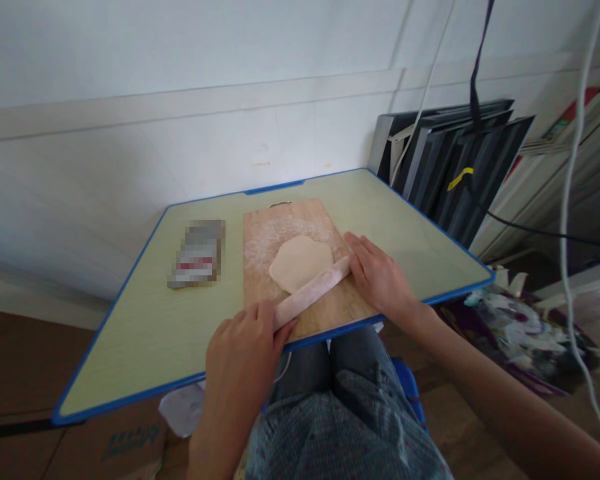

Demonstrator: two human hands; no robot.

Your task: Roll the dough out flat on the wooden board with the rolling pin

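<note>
A wooden rolling pin (313, 291) lies slantwise across the near edge of a flat, roundish sheet of dough (300, 260). My left hand (245, 340) is closed round the pin's near left end, by the front edge of the board. Round the far right end my right hand (377, 273) is closed too, at the board's right side. The dough rests on a wooden cutting board (260, 297) dusted with flour (263, 237), mostly behind and left of the dough. The pin hides part of the dough's near edge.
Left of the board, a blurred packet (197, 257) lies on the pale green table (145, 327) with a blue rim. A white wall (205, 153) rises behind. Dark panels (450, 167) lean at the right, near a hanging white cable (570, 233). A filled bag (525, 327) is on the floor.
</note>
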